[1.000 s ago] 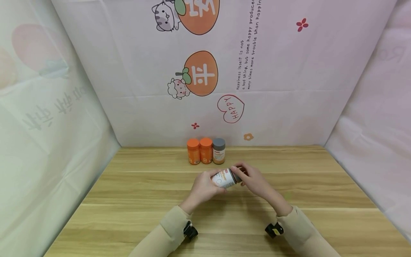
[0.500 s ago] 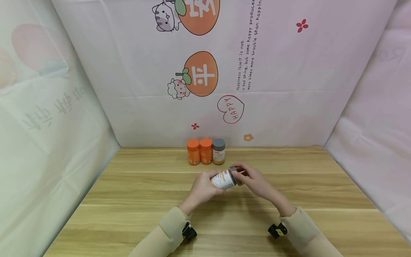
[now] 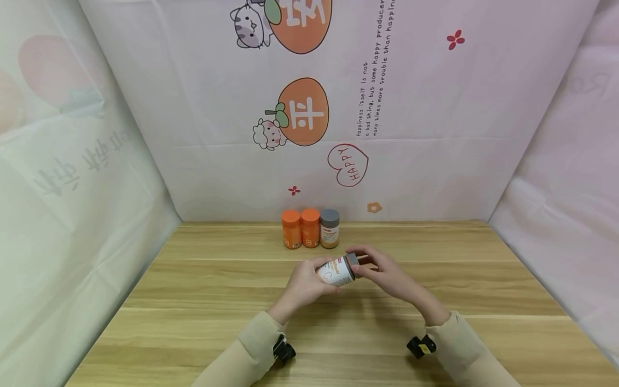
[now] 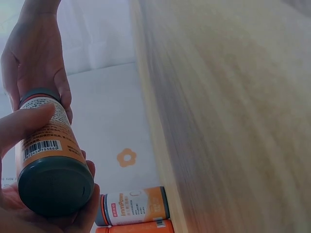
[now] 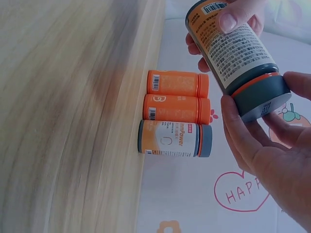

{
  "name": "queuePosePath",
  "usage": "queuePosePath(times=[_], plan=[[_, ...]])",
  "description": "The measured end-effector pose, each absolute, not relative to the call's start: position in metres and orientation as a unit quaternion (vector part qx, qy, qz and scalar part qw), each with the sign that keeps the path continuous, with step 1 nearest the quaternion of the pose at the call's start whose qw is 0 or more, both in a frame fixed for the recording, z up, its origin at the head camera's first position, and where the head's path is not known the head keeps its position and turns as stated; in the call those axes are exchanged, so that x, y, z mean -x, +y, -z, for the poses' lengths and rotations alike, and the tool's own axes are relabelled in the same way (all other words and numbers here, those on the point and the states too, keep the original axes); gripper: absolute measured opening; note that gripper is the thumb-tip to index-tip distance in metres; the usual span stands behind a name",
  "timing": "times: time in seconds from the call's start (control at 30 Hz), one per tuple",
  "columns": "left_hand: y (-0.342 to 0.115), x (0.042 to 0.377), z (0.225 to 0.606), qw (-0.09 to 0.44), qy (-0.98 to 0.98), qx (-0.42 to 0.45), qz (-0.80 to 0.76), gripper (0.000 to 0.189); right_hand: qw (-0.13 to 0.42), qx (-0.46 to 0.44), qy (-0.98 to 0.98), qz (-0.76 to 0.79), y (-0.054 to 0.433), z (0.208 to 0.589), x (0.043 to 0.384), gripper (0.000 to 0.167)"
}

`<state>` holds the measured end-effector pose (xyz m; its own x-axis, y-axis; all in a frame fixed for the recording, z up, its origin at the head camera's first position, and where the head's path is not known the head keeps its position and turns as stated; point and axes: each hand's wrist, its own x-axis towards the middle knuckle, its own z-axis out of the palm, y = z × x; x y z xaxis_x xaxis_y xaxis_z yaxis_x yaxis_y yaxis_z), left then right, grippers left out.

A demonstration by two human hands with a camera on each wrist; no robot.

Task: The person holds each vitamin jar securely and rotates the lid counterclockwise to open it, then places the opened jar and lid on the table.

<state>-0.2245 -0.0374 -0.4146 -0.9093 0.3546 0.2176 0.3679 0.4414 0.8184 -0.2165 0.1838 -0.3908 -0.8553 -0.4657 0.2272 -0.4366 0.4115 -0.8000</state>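
A supplement bottle with a white and orange label and a dark grey cap is held tilted above the table. My left hand grips its body, thumb across the label in the left wrist view, where the grey base faces the camera. The fingers and thumb of my right hand hold the cap around its edge. A thin orange ring shows between cap and body in the right wrist view. The palm of the right hand stays off the cap's top.
Two orange bottles and one grey-capped bottle stand in a row at the back of the wooden table. A printed white cloth hangs behind them, with more cloth on both sides.
My right fingers have shifted around the cap, and the right wrist has swung slightly outward to the right. My left hand and the bottle stay nearly in place.
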Motion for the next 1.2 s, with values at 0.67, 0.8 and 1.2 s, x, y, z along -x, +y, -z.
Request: queuePosePath(times=[0.67,0.8,1.2], plan=[[-0.0372,0.2236,0.4147,-0.019,-0.836,0.213,0.506,0.063,0.013,0.313,0.780,0.542,0.1890,0.3946,0.2171,0.038],[-0.0368,0.2235,0.4152,-0.020,-0.834,0.216,0.507,0.062,0.012,0.319,0.773,0.548,0.1885,0.3953,0.2163,0.038],[-0.0369,0.2233,0.4164,-0.020,-0.841,0.215,0.497,0.061,0.002,0.280,0.802,0.527,0.1876,0.3931,0.2146,0.029]])
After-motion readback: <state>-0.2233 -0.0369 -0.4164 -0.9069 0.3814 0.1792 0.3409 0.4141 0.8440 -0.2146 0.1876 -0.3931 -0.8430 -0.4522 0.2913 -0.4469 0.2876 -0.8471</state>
